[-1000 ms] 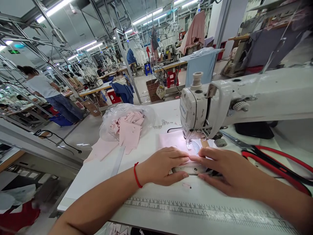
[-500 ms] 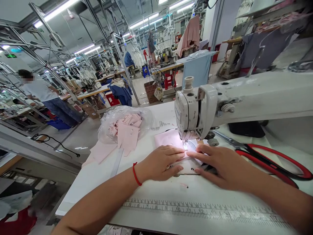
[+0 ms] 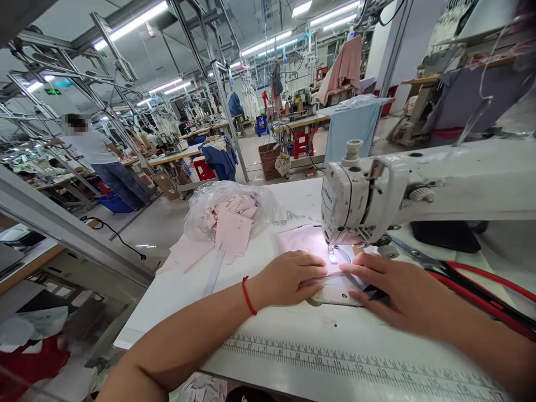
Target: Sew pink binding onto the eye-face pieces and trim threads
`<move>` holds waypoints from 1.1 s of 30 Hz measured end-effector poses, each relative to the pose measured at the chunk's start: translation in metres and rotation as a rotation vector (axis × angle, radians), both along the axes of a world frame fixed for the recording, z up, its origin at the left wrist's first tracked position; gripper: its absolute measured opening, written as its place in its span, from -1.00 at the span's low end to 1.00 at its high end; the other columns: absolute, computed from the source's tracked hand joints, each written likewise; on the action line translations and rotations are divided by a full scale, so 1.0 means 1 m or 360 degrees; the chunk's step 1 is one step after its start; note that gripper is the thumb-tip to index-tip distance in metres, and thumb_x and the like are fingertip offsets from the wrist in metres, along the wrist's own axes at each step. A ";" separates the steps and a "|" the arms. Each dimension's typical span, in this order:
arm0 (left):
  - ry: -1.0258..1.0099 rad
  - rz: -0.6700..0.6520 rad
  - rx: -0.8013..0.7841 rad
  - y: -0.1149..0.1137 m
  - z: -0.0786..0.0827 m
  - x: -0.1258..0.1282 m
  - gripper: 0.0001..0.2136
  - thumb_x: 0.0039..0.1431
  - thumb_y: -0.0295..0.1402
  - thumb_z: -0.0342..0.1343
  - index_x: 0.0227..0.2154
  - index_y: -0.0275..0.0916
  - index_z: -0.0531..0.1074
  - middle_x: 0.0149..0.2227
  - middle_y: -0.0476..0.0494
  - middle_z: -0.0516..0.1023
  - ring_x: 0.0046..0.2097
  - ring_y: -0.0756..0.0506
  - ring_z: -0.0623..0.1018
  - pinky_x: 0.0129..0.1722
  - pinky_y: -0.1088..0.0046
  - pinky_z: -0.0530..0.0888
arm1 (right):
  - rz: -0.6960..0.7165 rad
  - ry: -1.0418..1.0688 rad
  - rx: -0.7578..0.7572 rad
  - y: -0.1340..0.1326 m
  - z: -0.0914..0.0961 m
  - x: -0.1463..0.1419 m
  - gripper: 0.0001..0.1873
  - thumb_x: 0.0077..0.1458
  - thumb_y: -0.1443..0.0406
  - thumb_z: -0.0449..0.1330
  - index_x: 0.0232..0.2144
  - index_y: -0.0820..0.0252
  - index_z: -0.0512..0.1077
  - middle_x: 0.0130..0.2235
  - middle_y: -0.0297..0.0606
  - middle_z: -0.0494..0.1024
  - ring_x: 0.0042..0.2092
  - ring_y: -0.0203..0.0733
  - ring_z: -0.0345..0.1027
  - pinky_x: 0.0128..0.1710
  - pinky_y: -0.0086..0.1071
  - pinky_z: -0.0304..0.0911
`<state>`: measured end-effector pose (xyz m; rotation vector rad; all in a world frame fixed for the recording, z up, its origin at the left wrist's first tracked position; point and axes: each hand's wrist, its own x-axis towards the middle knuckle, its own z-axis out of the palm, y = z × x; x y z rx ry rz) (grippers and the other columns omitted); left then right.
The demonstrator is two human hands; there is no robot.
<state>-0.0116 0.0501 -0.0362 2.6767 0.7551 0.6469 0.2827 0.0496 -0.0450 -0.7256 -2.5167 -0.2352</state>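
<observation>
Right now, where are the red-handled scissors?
In the head view, the scissors lie on the right, just beyond the right hand and, in the picture, below the sewing machine's arm.

Left arm (image 3: 188, 340) angles up from the lower left, bent at the elbow, and the left hand (image 3: 288, 279) lies flat, palm down, fingers (image 3: 310, 262) together, thumb (image 3: 309, 292) set apart! Over on the right, the right forearm (image 3: 473, 329) slants inward, right hand (image 3: 396, 285) palm down, index finger (image 3: 359, 271) stretched out, thumb spread below. Leading fingertips: close, pointing toward each other, just apart!
</observation>
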 end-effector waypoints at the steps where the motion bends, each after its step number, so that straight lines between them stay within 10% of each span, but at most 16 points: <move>1: -0.0044 0.0022 -0.0126 0.000 0.001 0.000 -0.73 0.54 -0.22 0.04 -0.04 -0.24 0.59 0.15 -0.29 0.67 0.12 -0.22 0.63 0.24 0.07 0.54 | 0.0013 0.0012 -0.0010 0.000 -0.001 0.000 -0.60 0.51 0.15 0.05 0.07 0.21 0.60 -0.11 -0.04 0.67 -0.33 -0.04 0.64 -0.45 -0.20 0.49; 5: -0.0212 0.0109 -0.0548 -0.005 0.011 0.001 -0.80 0.48 -0.32 0.09 -0.23 -0.24 0.58 0.02 -0.29 0.69 0.08 -0.22 0.62 0.27 0.05 0.46 | 0.0022 0.0158 -0.0204 -0.008 0.000 -0.006 -0.58 0.42 0.06 0.18 0.16 0.10 0.60 0.04 0.00 0.68 -0.16 0.08 0.67 -0.30 -0.14 0.55; 8: -0.0315 0.0102 -0.0737 -0.011 0.018 0.002 -0.86 0.43 -0.31 0.15 -0.20 -0.22 0.57 -0.12 -0.21 0.69 -0.06 -0.16 0.63 0.10 0.21 0.54 | -0.0070 0.0482 -0.0918 -0.026 0.008 -0.020 -0.62 0.18 0.00 0.40 -0.04 0.02 0.67 0.05 -0.07 0.69 0.00 0.19 0.61 -0.06 -0.04 0.52; 11: -0.0515 0.0154 -0.1036 -0.012 0.020 0.003 -0.75 0.45 -0.14 0.15 -0.10 -0.22 0.56 -0.11 -0.21 0.67 -0.08 -0.14 0.62 -0.02 0.30 0.55 | -0.0161 0.0787 -0.1543 -0.046 0.014 -0.035 -0.61 0.15 -0.07 0.38 -0.48 0.07 0.56 -0.37 -0.23 0.60 -0.30 -0.02 0.49 -0.28 -0.20 0.42; 17: -0.0691 0.0008 -0.1831 -0.010 0.022 0.003 -0.21 0.05 0.40 0.30 -0.06 -0.32 0.63 -0.14 -0.32 0.67 -0.16 -0.17 0.64 -0.13 0.29 0.59 | -0.0609 0.1368 -0.2022 -0.075 0.018 -0.038 -0.30 0.08 -0.38 0.26 -0.57 0.04 0.25 -0.64 -0.41 0.28 -0.64 -0.34 -0.04 -0.68 -0.39 -0.12; 20: -0.0739 -0.0042 -0.2022 -0.015 0.029 0.000 -0.24 -0.20 0.21 0.59 -0.07 -0.31 0.67 -0.17 -0.26 0.67 -0.18 -0.11 0.61 -0.14 0.37 0.56 | -0.0750 0.1632 -0.2133 -0.089 0.023 -0.036 -0.23 -0.05 -0.46 0.29 -0.60 0.01 0.17 -0.66 -0.44 0.21 -0.67 -0.36 -0.05 -0.71 -0.39 -0.12; 27: -0.0936 -0.0023 -0.2210 -0.022 0.030 0.000 -0.41 0.01 0.09 0.56 -0.04 -0.27 0.72 -0.15 -0.23 0.71 -0.18 -0.05 0.58 -0.10 0.45 0.49 | -0.0835 0.1854 -0.2105 -0.107 0.028 -0.041 -0.17 -0.23 -0.50 0.36 -0.64 0.07 0.26 -0.66 -0.42 0.24 -0.69 -0.39 -0.02 -0.70 -0.38 -0.09; 33: -0.1054 -0.0048 -0.2306 -0.016 0.029 -0.001 -0.48 0.07 -0.02 0.56 -0.03 -0.30 0.71 -0.09 -0.28 0.73 -0.12 -0.11 0.62 -0.04 0.40 0.50 | -0.0883 0.1596 -0.1950 -0.109 0.023 -0.029 -0.21 -0.01 -0.47 0.23 -0.54 0.11 0.40 -0.56 -0.26 0.48 -0.67 -0.38 0.01 -0.68 -0.37 -0.04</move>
